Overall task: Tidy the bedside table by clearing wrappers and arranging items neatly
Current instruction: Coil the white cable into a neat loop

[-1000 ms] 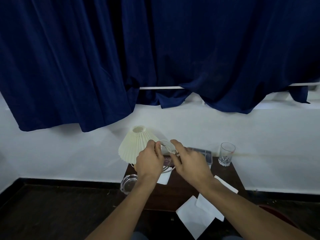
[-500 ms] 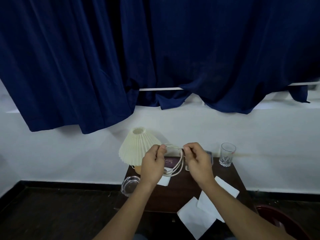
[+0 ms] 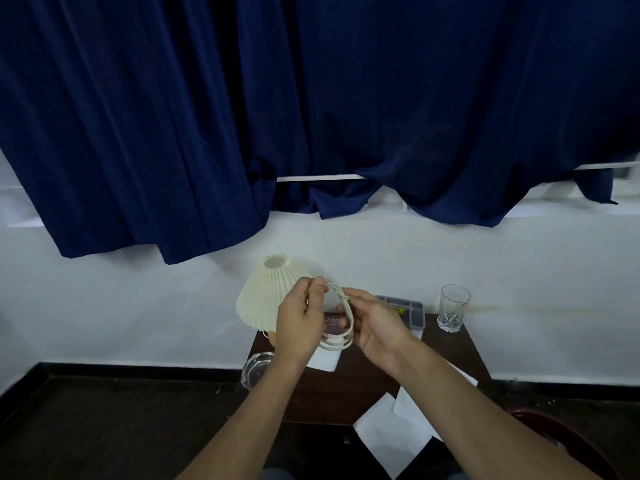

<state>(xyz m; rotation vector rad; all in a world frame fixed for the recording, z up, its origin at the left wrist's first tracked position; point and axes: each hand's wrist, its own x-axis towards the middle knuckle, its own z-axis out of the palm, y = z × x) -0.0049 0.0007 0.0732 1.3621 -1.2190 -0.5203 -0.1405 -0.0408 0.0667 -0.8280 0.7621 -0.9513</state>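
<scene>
Both hands hold a coiled white cable (image 3: 341,323) above the dark wooden bedside table (image 3: 349,382). My left hand (image 3: 300,322) pinches the top of the coil. My right hand (image 3: 375,323) grips the coil's right side, its fingers closed around the strands. A cream pleated lamp (image 3: 266,292) stands at the table's back left. A small purple box (image 3: 332,322) shows through the coil. White paper sheets (image 3: 391,427) lie at the table's front right and another white sheet (image 3: 325,358) lies under the hands.
A clear drinking glass (image 3: 453,308) stands at the back right corner, beside a grey compartment box (image 3: 407,308). A glass ashtray (image 3: 256,368) sits at the table's left edge. A dark red bin (image 3: 568,441) is at the lower right. Navy curtains (image 3: 311,116) hang behind.
The hands have drawn closer together on the cable, and the coil now hangs narrower and more upright between them. The right hand has shifted left onto the coil's side.
</scene>
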